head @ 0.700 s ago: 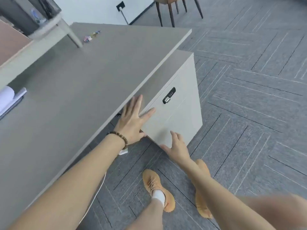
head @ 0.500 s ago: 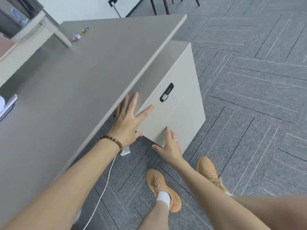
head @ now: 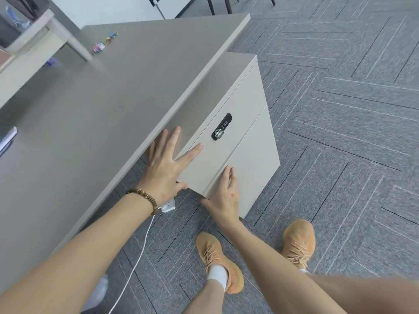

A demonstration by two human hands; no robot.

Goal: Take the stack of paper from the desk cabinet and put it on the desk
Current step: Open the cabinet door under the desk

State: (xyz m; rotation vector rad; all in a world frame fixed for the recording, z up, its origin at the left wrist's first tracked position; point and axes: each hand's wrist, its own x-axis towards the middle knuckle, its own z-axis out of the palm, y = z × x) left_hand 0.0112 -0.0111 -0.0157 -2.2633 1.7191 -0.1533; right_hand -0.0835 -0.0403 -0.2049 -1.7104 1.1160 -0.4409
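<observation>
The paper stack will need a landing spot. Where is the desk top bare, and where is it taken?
The desk is bare across its wide middle, from the front edge above the cabinet back to the small colourful items. Taken: the far left edge, where papers lie, and the raised shelf behind.

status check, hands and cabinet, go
Left hand flat on cabinet top corner, right hand at lower drawer edge, both open. Drawers shut, paper not visible. Combination lock on top drawer.
</observation>
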